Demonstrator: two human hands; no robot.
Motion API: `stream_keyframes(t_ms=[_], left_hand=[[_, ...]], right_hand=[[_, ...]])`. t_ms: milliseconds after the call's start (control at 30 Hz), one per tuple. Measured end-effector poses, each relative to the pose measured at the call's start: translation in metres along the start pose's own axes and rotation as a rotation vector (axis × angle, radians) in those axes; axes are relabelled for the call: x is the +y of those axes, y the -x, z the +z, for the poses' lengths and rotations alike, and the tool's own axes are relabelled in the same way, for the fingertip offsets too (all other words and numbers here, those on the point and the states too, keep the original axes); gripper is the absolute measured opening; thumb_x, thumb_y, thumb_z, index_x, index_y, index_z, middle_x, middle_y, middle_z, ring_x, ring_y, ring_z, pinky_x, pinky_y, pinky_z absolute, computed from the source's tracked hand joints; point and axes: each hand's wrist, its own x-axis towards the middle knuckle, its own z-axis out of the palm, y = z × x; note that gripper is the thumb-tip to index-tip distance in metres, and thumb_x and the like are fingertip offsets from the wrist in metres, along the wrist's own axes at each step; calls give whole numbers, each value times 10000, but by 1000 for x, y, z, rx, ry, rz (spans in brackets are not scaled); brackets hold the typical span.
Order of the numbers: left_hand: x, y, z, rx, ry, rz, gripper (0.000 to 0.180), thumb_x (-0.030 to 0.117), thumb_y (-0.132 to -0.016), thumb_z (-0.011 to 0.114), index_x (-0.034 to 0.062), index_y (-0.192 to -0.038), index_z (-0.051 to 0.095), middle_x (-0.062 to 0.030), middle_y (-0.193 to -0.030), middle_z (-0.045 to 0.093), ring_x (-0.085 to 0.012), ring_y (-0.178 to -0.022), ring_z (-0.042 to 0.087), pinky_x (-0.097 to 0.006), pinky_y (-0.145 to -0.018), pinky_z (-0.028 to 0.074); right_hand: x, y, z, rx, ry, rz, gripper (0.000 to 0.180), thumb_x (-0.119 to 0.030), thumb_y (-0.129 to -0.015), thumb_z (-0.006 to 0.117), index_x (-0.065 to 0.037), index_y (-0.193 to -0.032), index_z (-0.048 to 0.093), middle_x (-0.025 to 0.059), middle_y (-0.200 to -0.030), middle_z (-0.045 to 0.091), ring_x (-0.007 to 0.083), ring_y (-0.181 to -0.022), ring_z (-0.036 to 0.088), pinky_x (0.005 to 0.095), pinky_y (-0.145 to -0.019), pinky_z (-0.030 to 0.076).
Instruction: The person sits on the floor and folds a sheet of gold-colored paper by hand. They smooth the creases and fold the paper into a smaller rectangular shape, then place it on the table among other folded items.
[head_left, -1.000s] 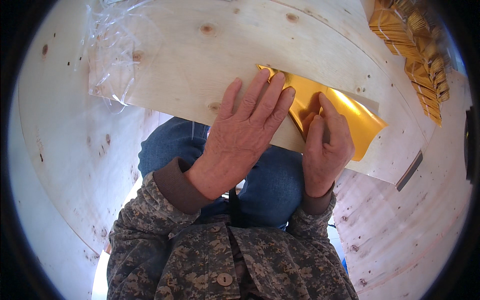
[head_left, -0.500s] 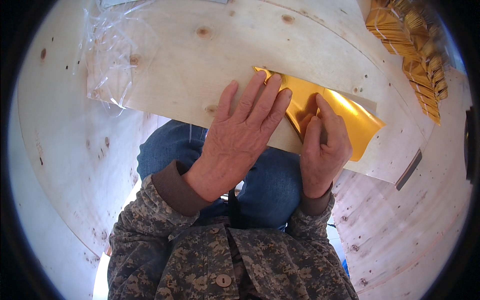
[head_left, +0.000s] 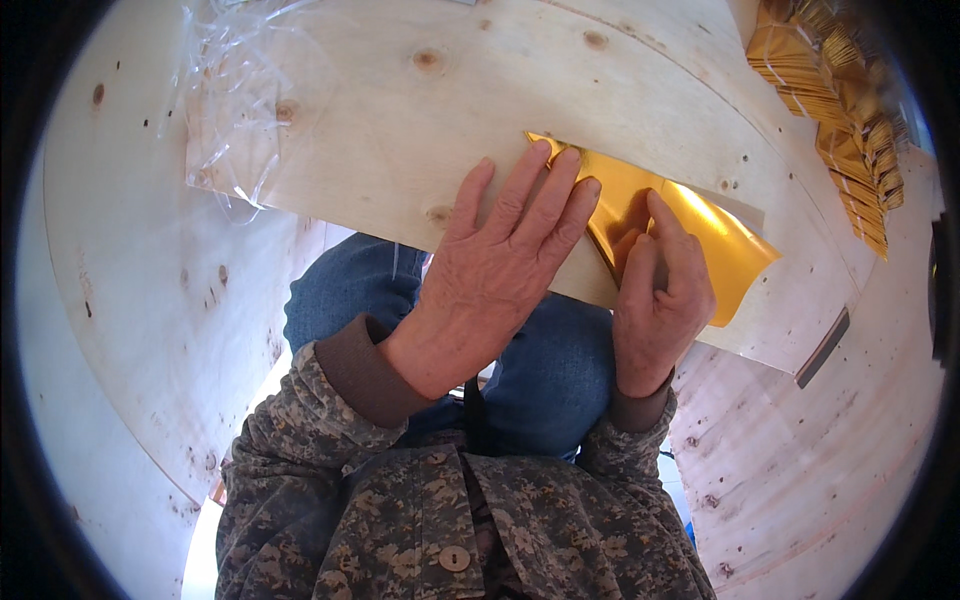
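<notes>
Head view, notes:

— Where's the gold foil sheet (head_left: 700,235)?

— Flat on the plywood board (head_left: 400,130), near its lower right edge. Left hand (head_left: 495,275) lies open, fingers spread, palm down; fingertips press the sheet's left end.

— And the right hand (head_left: 660,300)?

— Just right of the left, fingers curled loosely on the sheet's middle, pressing, not pinching. Foil runs out past it toward the right.

— Surroundings?

— Crumpled clear plastic wrap (head_left: 235,90) at the board's upper left; stack of gold packets (head_left: 830,110) at upper right, well apart.
</notes>
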Motion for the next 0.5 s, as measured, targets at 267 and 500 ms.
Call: stream_keyframes(t_ms=[267, 500], left_hand=[[1, 0, -2, -32, -7, -7, 931, 399, -701, 786, 102, -1496, 402, -118, -1550, 359, -325, -1462, 306, -520, -1166, 256], [1, 0, -3, -59, 13, -8, 990, 371, -675, 821, 109, -1517, 372, -115, -1570, 326, -323, -1472, 287, -523, -1177, 252]], right_hand=[[3, 0, 2, 24, -55, 5, 299, 14, -871, 632, -26, -1157, 709, 146, -820, 658, 237, -656, 638, 329, -604, 507], [-1, 1, -3, -47, 34, 29, 288, 41, -918, 561, 35, -1176, 687, 112, -882, 698, 145, -732, 647, 257, -685, 507]])
